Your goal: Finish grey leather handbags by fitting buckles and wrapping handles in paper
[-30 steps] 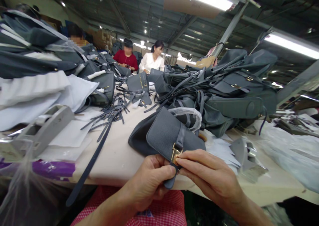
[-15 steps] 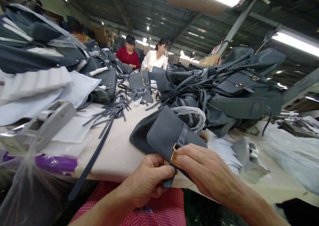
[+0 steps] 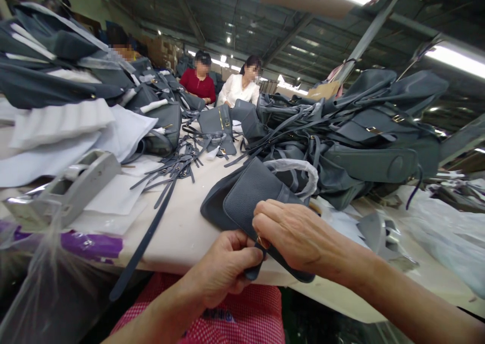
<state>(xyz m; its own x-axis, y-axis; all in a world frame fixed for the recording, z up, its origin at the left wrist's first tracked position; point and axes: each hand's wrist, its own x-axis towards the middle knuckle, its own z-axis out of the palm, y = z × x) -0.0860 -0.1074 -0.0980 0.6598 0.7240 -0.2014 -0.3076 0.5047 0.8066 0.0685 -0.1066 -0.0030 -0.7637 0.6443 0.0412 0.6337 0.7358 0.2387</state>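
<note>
A dark blue-grey leather handbag [image 3: 242, 192] lies at the table's front edge, its flap towards me. Its handle [image 3: 308, 175] is wrapped in clear film and arches up on the right. With thumb and fingers my left hand [image 3: 231, 260] pinches the strap end [image 3: 253, 272] below the flap. My right hand [image 3: 290, 233] is closed over the strap and buckle area on the bag's front. A bit of the gold buckle [image 3: 261, 242] shows between the hands; the rest is hidden under the right fingers.
Piled handbags [image 3: 375, 157] stand at right, more [image 3: 41, 66] at left. Loose buckled straps [image 3: 182, 162] lie mid-table, one long strap [image 3: 146, 243] hanging over the edge. Grey tape dispensers [image 3: 71, 187] sit on both sides. Two people [image 3: 238, 89] work across the table.
My right hand has moved up and slightly left over the buckle, which it now mostly covers. My left hand keeps its pinch on the strap end. The view has shifted slightly.
</note>
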